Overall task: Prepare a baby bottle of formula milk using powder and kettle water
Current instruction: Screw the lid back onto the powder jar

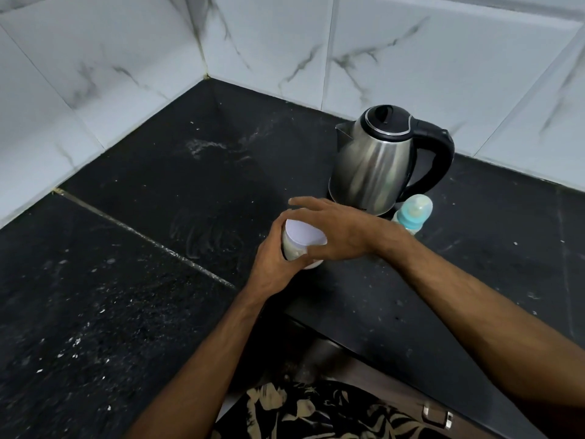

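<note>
My left hand [274, 267] grips a small clear jar of pale powder [294, 248] with a white lid [304, 233], held just above the black counter [158, 248]. My right hand [342, 231] hovers over the lid with fingers spread and the thumb touching the lid's near edge. A steel kettle [376, 163] with a black lid and handle stands behind the hands. Beside the kettle's base stands a baby bottle [413, 213] with a blue collar and a clear cap, partly hidden by my right wrist.
White marble-look tiled walls [285, 42] meet in a corner behind the counter. Pale powder smears and specks mark the counter surface. The counter's front edge runs below my arms, with a drawer handle [438, 414] at the bottom right.
</note>
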`<state>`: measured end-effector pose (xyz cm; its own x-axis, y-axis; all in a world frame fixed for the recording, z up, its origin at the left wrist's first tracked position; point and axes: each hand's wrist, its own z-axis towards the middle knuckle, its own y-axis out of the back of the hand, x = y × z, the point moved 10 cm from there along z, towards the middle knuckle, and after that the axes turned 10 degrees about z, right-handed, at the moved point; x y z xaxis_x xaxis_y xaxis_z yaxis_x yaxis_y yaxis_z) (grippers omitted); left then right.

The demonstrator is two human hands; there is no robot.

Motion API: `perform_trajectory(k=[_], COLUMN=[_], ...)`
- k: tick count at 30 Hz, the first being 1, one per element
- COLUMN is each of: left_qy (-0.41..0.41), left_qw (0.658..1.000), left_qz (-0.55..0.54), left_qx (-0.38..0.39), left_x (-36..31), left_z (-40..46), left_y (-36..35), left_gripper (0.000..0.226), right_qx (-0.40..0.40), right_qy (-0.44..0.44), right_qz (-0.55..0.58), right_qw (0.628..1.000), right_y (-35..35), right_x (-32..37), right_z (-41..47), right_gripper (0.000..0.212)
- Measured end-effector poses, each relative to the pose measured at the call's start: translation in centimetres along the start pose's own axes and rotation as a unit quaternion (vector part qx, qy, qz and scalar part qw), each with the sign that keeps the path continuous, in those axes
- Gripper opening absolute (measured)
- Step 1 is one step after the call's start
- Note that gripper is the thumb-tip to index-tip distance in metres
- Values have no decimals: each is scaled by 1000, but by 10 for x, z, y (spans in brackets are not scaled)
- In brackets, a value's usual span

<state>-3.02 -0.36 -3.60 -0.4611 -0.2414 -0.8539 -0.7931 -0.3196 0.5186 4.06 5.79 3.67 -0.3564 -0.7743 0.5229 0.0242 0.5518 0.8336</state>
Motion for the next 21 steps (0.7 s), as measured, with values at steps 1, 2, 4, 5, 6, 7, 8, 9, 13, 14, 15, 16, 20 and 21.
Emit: perform_trajectory(k=[1, 2, 4, 5, 6, 7, 8, 9, 13, 14, 15, 16, 20, 21], left_qy=[0, 2, 4, 2, -2, -4, -2, 2, 5, 5, 4, 3, 6, 9], left_qw=[1000, 1000, 1000, 1000, 1000, 1000, 1000, 1000, 1000, 1000, 1000, 1000, 999, 999], left_qz=[0, -4, -6, -2, 2, 5, 10, 12, 9, 9, 8, 9, 14, 16], left_qx=[2, 5, 10, 10, 11, 11, 12, 15, 6, 2, -3, -10, -30, -32], left_x=[0, 0, 2, 1, 1, 1, 2, 3, 5, 5, 4, 4, 2, 2], left_z=[0, -1, -1, 0, 1, 1, 2, 2, 2, 1, 1, 0, 0, -1], left_y=[0, 0, 0, 0, 0, 0, 0, -1, -1, -1, 0, 1, 2, 2], left_gripper=[91, 92, 95, 95, 95, 95, 96, 97, 99, 100, 99, 97, 93, 92], right_qx=[6, -4, -49, -70, -84, -86, -77, -57, 5, -4, -20, -41, -139, -160], right_qy=[-1, -5, -16, -16, -11, -4, 2, 5, 1, -1, -1, 3, 31, 34], right_qz=[-5, -19, -62, -88, -111, -122, -120, -105, -30, -17, -5, 5, 44, 56], right_qw=[1000, 1000, 997, 994, 990, 989, 990, 993, 1000, 1000, 1000, 999, 989, 985], right_y=[-1, 0, 3, 4, 3, 3, 2, 1, -3, -4, -5, -6, -5, -4], right_x=[0, 1, 4, 6, 8, 10, 10, 8, -4, -6, -8, -8, -4, -4], right_z=[0, 0, 1, 2, 3, 4, 5, 6, 7, 6, 4, 2, -10, -11], right_gripper=[75, 72, 70, 70, 70, 71, 74, 76, 77, 77, 77, 77, 72, 71])
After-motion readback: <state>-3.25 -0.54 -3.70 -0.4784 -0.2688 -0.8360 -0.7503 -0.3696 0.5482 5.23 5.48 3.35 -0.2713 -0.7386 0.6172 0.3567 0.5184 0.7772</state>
